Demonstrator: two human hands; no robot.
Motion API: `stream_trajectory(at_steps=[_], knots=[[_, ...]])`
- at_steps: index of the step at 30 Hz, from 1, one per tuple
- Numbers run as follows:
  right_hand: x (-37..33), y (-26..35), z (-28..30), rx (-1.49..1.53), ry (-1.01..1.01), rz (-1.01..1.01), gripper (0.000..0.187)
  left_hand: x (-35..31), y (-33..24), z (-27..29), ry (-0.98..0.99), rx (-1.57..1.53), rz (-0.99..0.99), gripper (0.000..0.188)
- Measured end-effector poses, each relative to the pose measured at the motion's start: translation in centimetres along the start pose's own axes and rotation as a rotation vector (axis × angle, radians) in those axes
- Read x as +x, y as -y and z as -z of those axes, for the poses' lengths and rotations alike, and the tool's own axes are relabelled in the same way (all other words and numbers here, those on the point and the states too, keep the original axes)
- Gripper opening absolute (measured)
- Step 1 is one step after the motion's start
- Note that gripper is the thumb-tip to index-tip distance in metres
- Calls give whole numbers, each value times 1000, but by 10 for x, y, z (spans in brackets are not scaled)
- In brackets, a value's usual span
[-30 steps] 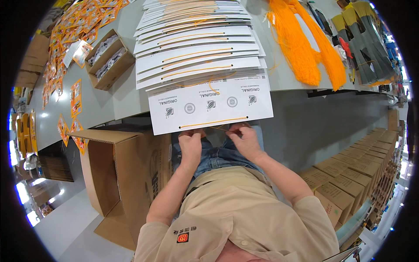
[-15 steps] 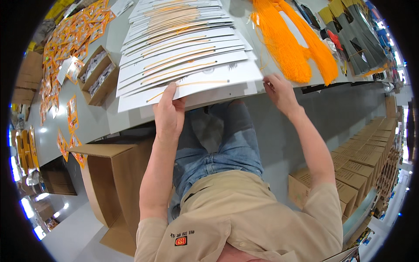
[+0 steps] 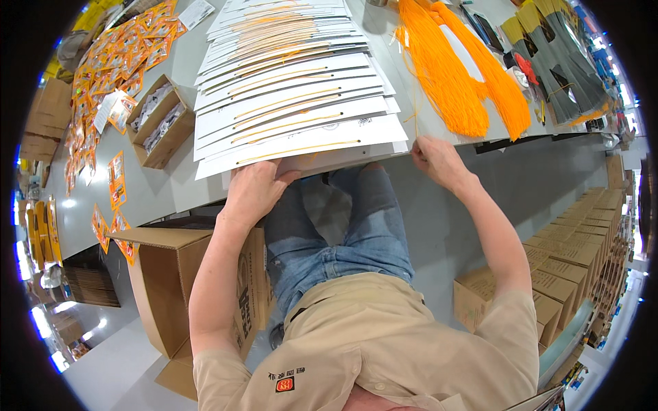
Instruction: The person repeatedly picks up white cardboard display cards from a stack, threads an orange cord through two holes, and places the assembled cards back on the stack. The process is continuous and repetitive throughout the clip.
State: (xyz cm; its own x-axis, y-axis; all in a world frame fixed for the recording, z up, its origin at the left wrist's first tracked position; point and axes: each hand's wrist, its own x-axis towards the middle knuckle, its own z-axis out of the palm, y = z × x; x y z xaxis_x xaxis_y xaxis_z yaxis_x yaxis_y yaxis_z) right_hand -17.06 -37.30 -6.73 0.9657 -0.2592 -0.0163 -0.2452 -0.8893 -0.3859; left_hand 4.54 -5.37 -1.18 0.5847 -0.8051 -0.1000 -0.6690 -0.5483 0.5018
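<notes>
Overlapping white cards [image 3: 288, 103], each with an orange cord strung across it, lie in a long fanned row on the grey table. My left hand [image 3: 253, 192] is at the near edge of the front card. Its fingers reach beneath that edge and are mostly hidden; the thumb stands apart, so its grip is unclear. Right of the cards, my right hand [image 3: 439, 161] is closed at the table's front edge. A thin loose orange cord [image 3: 415, 116] runs down to its pinched fingertips. Beyond it lies a big bundle of orange cords [image 3: 445, 82].
A divided cardboard tray [image 3: 164, 130] stands left of the cards, beside many orange packets [image 3: 123, 61]. An open carton [image 3: 164, 274] is below the table at left. Cartons [image 3: 562, 267] line up on the floor at right. Grey strips [image 3: 569, 75] lie far right.
My left thumb has come off the top of the front card, and that hand has dropped lower with its fingers beneath the edge. My right hand has shifted slightly downward; a loose cord now reaches it.
</notes>
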Motion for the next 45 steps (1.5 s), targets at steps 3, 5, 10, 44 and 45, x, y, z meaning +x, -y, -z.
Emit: stream_trajectory(at_steps=[3, 5, 10, 44, 45], knots=[[-10, 4, -6, 90, -62, -31, 10, -3, -10, -1, -13, -490, -42, 44], [-10, 5, -8, 116, -77, -59, 10, 1, -21, -16, -102, -1433, 160, 39], [-6, 7, -7, 178, -32, -195, 10, 19, -40, -43, -493, -1851, 418, 35], [20, 134, 53, 735, -202, 160, 4, -32, -5, -38, -263, 42, -363, 36], [19, 134, 52, 737, -188, 132, 3, -31, -4, -35, -252, 26, -365, 38]])
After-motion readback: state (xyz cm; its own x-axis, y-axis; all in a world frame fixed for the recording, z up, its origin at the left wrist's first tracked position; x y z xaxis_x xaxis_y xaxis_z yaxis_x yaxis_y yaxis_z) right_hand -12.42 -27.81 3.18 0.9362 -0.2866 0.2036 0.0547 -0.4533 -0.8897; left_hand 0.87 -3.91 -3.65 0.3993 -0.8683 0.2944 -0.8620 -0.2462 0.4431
